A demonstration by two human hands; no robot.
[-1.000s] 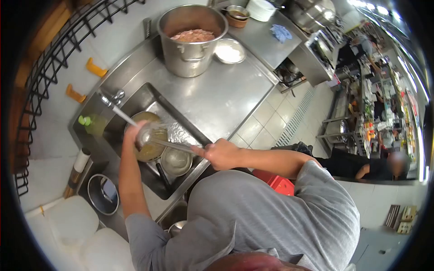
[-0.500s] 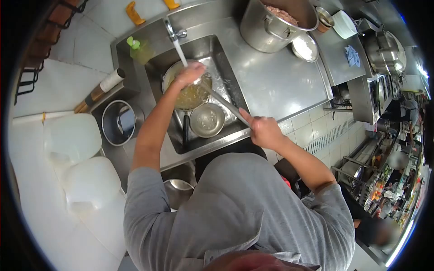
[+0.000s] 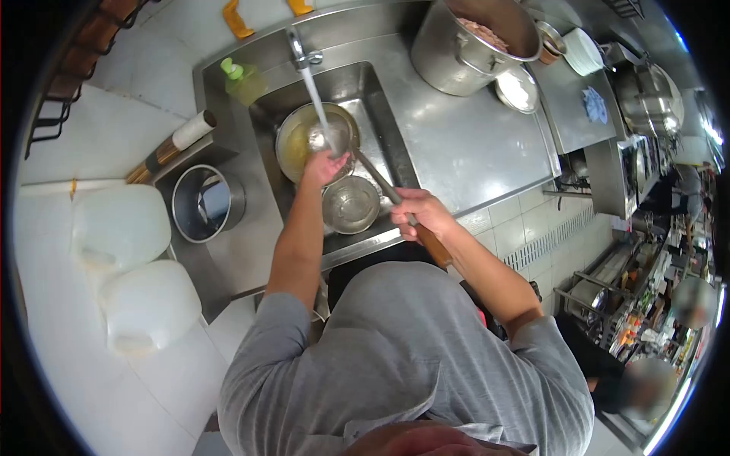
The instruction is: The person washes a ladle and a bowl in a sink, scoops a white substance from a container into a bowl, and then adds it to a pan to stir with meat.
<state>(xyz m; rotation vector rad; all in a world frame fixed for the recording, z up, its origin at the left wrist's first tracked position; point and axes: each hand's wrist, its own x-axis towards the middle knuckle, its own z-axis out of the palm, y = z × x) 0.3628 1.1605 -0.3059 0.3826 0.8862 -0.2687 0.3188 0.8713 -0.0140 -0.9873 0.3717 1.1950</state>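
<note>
My right hand [image 3: 422, 214] is closed around the long handle of a metal ladle [image 3: 372, 169], whose wooden end sticks out below my fist. The ladle's round bowl is under the stream from the tap [image 3: 295, 47]. My left hand [image 3: 327, 166] has its fingers bent against the bowl's near edge; some fingertips are hidden. Beneath the ladle, a large round pan [image 3: 287, 148] holds yellowish, cloudy water in the sink [image 3: 391, 137]. A smaller metal bowl [image 3: 351, 207] with water in it sits just nearer to me.
A big stockpot [image 3: 449, 61] of pinkish food stands on the counter, a round lid [image 3: 518, 91] beside it. Left of the sink are a soap bottle [image 3: 245, 83], a metal pot [image 3: 179, 209] and white plastic jugs [image 3: 122, 224]. A blue cloth [image 3: 595, 106] lies at right.
The ladle's bowl has come up into the tap stream. My left hand moved nearer to me, and my right hand shifted up the handle, exposing its wooden end.
</note>
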